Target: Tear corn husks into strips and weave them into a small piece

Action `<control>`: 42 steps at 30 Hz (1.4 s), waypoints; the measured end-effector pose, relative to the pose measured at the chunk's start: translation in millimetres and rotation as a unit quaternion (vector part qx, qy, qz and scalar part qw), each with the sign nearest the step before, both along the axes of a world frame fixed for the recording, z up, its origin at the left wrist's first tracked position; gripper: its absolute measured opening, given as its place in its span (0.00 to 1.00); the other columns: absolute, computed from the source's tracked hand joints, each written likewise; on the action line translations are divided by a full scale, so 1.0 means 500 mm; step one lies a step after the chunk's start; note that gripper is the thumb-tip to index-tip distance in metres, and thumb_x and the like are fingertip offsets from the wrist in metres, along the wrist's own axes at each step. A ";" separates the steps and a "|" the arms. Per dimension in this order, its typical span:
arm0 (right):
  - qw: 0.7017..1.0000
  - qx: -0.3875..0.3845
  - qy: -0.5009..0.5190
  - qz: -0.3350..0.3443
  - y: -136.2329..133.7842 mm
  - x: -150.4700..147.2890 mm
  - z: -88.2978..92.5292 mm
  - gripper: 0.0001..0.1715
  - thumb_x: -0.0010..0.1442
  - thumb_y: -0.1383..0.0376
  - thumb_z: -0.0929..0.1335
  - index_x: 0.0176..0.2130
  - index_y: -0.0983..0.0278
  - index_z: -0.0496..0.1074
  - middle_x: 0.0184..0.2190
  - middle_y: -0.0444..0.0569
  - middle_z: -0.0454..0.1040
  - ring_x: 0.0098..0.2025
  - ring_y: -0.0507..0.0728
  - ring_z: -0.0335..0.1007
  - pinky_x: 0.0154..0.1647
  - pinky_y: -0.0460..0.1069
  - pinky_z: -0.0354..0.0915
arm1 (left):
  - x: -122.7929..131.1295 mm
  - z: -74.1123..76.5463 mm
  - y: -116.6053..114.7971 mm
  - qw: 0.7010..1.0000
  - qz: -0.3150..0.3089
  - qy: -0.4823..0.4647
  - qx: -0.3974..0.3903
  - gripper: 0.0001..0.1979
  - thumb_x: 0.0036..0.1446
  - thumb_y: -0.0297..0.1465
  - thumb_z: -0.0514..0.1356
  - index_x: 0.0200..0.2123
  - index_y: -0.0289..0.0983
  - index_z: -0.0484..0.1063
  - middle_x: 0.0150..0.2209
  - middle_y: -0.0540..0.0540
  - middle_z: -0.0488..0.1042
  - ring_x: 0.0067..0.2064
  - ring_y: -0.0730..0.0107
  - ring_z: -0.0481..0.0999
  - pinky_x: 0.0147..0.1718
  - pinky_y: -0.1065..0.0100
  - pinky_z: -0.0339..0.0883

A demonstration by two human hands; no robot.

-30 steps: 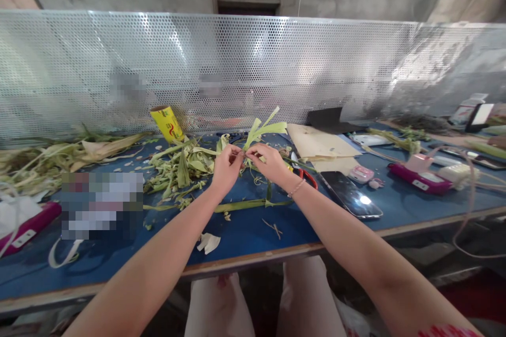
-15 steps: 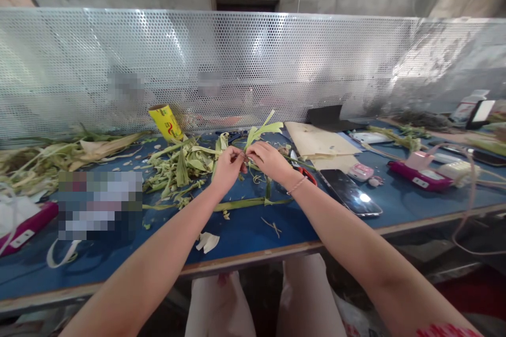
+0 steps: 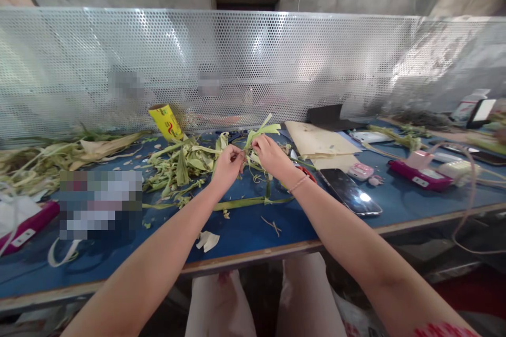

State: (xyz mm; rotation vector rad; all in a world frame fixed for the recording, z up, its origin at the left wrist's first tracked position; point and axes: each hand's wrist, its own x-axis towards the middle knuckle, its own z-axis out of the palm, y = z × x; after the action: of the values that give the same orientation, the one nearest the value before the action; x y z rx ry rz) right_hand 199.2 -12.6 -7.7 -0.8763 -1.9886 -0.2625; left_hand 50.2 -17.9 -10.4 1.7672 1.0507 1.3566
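Observation:
Over the middle of the blue table, my left hand (image 3: 230, 164) pinches the lower end of a pale green leafy strip (image 3: 265, 129), perhaps a husk. Its split tips fan upward and to the right. My right hand (image 3: 272, 154) is beside it, fingers bent and closed close to the strip; what they pinch is too small to make out. A tangled heap of folded green leaf pieces (image 3: 190, 163) lies just left of my hands. Scissors with red-orange handles (image 3: 307, 174) lie partly hidden behind my right wrist.
A yellow roll (image 3: 166, 122) stands tilted by the perforated metal screen (image 3: 253, 63). Dry husks (image 3: 98, 150) lie at far left. To the right are brown paper (image 3: 322, 139), a black phone (image 3: 350, 192) and a purple power strip (image 3: 421, 175) with cords. The table edge (image 3: 253, 254) is near my knees.
My right hand has moved a little up and right, opening a small gap from my left fingertips. The strip's tips have shifted slightly left and down. My left hand stays nearly in place.

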 end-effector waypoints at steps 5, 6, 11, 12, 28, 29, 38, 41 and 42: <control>0.999 -0.010 0.044 0.015 -0.009 -0.004 0.004 0.06 0.52 0.73 0.59 0.29 0.63 0.60 0.27 0.48 0.64 0.31 0.53 0.61 0.34 0.48 0.60 | 0.002 0.004 -0.009 1.000 0.006 0.011 -0.007 0.07 0.51 0.30 0.54 0.23 0.38 0.59 0.12 0.56 0.60 0.15 0.78 0.61 0.18 0.74 0.53; 0.998 -0.012 0.058 0.016 -0.011 -0.006 0.003 0.06 0.51 0.73 0.60 0.29 0.63 0.60 0.27 0.47 0.64 0.31 0.53 0.61 0.33 0.48 0.61 | 0.002 0.004 -0.010 1.000 0.007 0.018 -0.005 0.07 0.51 0.30 0.54 0.23 0.38 0.59 0.12 0.56 0.60 0.15 0.78 0.61 0.18 0.74 0.53; 0.994 -0.031 0.097 0.042 -0.016 -0.016 0.002 0.07 0.51 0.74 0.60 0.30 0.64 0.64 0.28 0.47 0.68 0.29 0.51 0.63 0.32 0.47 0.62 | -0.002 0.003 -0.011 0.996 0.051 0.066 0.029 0.04 0.49 0.29 0.55 0.25 0.37 0.60 0.16 0.55 0.64 0.17 0.78 0.62 0.20 0.73 0.54; 0.993 -0.037 0.105 0.044 -0.016 -0.017 0.002 0.07 0.51 0.74 0.60 0.29 0.64 0.65 0.29 0.47 0.69 0.29 0.51 0.63 0.32 0.47 0.62 | -0.003 0.003 -0.011 0.995 0.059 0.075 0.040 0.03 0.49 0.29 0.55 0.26 0.37 0.61 0.18 0.55 0.65 0.18 0.77 0.62 0.21 0.73 0.54; 0.962 -0.177 0.177 0.106 -0.013 -0.033 0.001 0.04 0.51 0.70 0.63 0.29 0.64 0.67 0.27 0.45 0.70 0.30 0.51 0.66 0.35 0.47 0.64 | -0.003 -0.006 -0.005 0.996 -0.013 0.081 0.024 0.05 0.50 0.33 0.54 0.28 0.38 0.64 0.18 0.53 0.68 0.23 0.72 0.70 0.26 0.69 0.63; 0.964 -0.171 0.173 0.110 -0.013 -0.033 0.001 0.05 0.52 0.70 0.62 0.29 0.64 0.67 0.28 0.45 0.71 0.31 0.51 0.66 0.36 0.48 0.63 | -0.003 -0.005 -0.005 0.997 -0.007 0.074 0.021 0.06 0.51 0.34 0.54 0.27 0.37 0.64 0.18 0.53 0.68 0.22 0.72 0.70 0.26 0.69 0.63; 0.984 -0.092 0.151 0.001 -0.022 -0.021 0.007 0.11 0.57 0.64 0.60 0.25 0.64 0.63 0.22 0.45 0.64 0.27 0.52 0.60 0.31 0.48 0.59 | 0.001 -0.009 0.009 0.983 -0.009 -0.168 -0.073 0.07 0.49 0.34 0.57 0.27 0.36 0.65 0.25 0.51 0.70 0.22 0.80 0.66 0.25 0.72 0.65; 0.991 -0.101 0.091 -0.015 -0.017 -0.021 0.000 0.10 0.56 0.63 0.62 0.26 0.64 0.64 0.24 0.47 0.66 0.31 0.54 0.62 0.35 0.50 0.59 | 0.004 -0.007 0.006 0.975 -0.004 -0.199 -0.100 0.06 0.49 0.33 0.57 0.27 0.36 0.64 0.24 0.52 0.67 0.22 0.80 0.64 0.22 0.74 0.64; 0.991 -0.105 0.077 -0.012 -0.013 -0.023 -0.005 0.08 0.55 0.63 0.63 0.27 0.64 0.65 0.25 0.48 0.67 0.32 0.54 0.62 0.36 0.50 0.59 | 0.005 -0.006 0.004 0.974 -0.005 -0.200 -0.108 0.06 0.49 0.33 0.58 0.27 0.36 0.65 0.24 0.52 0.66 0.22 0.80 0.64 0.22 0.75 0.63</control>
State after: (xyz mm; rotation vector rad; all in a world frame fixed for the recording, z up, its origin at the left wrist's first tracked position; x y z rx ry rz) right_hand 187.9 -19.2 -10.0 -1.0220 -1.8849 0.0025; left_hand 52.6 -15.8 -13.3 1.2709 0.9227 1.4541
